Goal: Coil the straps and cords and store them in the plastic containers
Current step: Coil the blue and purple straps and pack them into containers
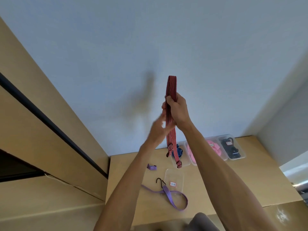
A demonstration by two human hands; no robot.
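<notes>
A red striped strap [172, 85] is folded double and held up in front of the wall. My right hand [178, 110] is shut on its folded middle. Both hooked ends dangle below, above the table. My left hand [158, 129] is blurred just under the right hand, fingers apart, touching the hanging part. A purple strap [173, 197] with a black hook lies loose on the wooden table [233, 189]. Clear plastic containers stand at the back: one holds a blue coil [179, 151], one pink straps [215, 147], one black straps [230, 148].
A clear container lid [174, 180] with a small label lies flat near the purple strap. A short purple piece [152, 167] lies to the left. Tan cabinet panels rise on the left. A grey rounded object [202, 221] shows at the bottom edge.
</notes>
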